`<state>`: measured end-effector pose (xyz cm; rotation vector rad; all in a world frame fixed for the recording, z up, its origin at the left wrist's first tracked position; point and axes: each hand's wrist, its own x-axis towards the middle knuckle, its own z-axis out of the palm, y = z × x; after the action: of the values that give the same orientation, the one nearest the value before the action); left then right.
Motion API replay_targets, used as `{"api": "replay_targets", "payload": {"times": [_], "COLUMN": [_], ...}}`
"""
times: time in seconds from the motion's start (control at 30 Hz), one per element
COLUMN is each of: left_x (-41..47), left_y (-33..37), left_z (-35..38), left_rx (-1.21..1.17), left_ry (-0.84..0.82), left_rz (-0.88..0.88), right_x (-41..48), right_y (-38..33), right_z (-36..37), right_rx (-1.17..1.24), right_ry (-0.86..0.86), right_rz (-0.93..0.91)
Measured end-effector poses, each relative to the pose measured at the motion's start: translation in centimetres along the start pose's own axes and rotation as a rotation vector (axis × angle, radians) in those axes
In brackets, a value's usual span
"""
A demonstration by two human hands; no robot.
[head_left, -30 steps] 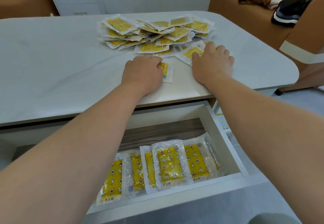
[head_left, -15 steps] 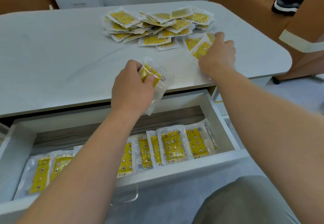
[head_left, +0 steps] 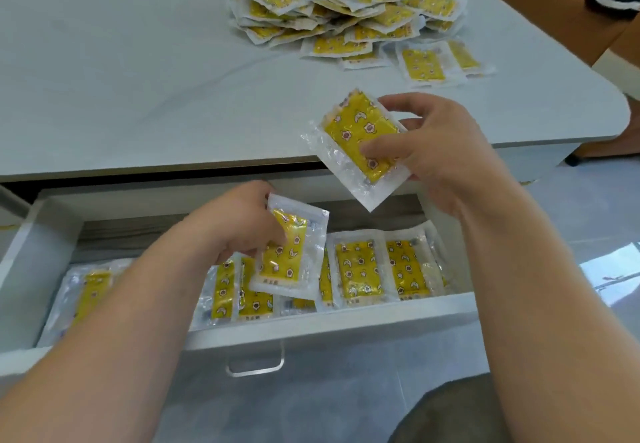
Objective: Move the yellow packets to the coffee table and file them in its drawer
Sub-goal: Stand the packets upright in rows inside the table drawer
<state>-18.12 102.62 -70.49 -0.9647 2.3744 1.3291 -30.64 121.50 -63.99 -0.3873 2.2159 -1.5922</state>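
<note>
Head view: my left hand (head_left: 242, 224) is down inside the open drawer (head_left: 311, 330), fingers pinched on the top of a packet (head_left: 287, 255) that hangs nearly upright, long axis vertical, its lower edge touching the filed row (head_left: 360, 269). That row stands on edge along the drawer's front wall, faces toward me, and the held packet sits over the gap near the row's middle. I judge the next move is a short push down into that gap, so the packet's axis already suits the slot.

My right hand (head_left: 436, 151) is higher, above the table (head_left: 138, 78) edge, thumb and fingers gripping a second packet (head_left: 360, 141). This one lies tilted, long axis running from upper right to lower left, lower corner pointing at the drawer. It needs a turn to upright before it can go in. The left hand is the nearer one to the row.

The pile (head_left: 346, 16) waits at the far side of the table, well apart from both hands.
</note>
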Motion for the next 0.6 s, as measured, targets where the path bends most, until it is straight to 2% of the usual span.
{"api": "replay_targets", "payload": {"times": [0.07,0.2,0.37,0.5,0.6], "left_x": [0.6,1.6,1.6,1.8,2.4], "left_y": [-0.5,-1.0,-1.5,-2.0,-2.4], "left_z": [0.6,1.3,1.3,1.2,1.4], "left_rx": [0.055,0.176,0.543,0.724,0.806], "left_ry": [-0.008,-0.079,-0.096,-0.085,-0.061], "left_rz": [-0.036,-0.03,0.049,0.006,0.007], "right_x": [0.3,0.8,0.4,0.0,-0.1], "right_y": [0.2,1.6,2.4,2.9,3.4], "right_z": [0.3,0.8,1.8,3.6,5.0], "right_rx": [0.005,-0.219,-0.417,-0.679,-0.741], "right_ry": [-0.095,-0.269,-0.553,-0.614,-0.607], "right_rz": [0.042,0.088,0.107,0.089,0.085]}}
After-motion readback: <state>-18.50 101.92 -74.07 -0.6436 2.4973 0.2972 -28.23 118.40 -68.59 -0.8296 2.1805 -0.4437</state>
